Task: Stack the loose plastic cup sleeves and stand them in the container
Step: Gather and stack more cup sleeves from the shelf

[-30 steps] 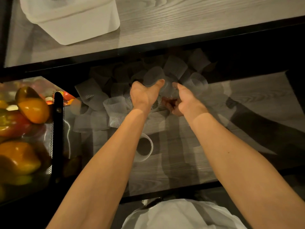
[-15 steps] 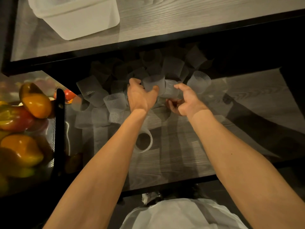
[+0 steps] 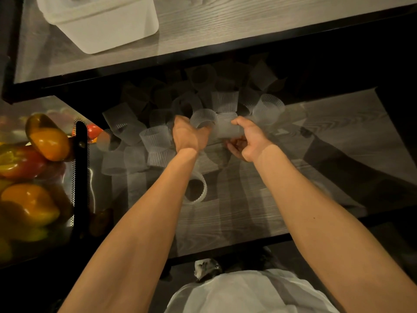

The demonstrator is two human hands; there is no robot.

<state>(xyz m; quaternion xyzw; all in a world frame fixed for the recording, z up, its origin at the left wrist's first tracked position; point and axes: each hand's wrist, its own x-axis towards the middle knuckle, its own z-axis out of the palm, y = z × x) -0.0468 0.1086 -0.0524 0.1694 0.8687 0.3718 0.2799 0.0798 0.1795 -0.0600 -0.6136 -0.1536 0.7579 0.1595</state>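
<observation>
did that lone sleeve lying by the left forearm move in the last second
No. The lone sleeve lies at the same spot relative to the shelf's black front edge; only the camera shifted slightly.

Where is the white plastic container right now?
In the head view, the white plastic container sits top left on the upper wood-grain shelf, above the pile of ribbed translucent cup sleeves.

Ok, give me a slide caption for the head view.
Left hand and right hand each hold a sleeve by the loose pile; container on upper shelf.
</observation>
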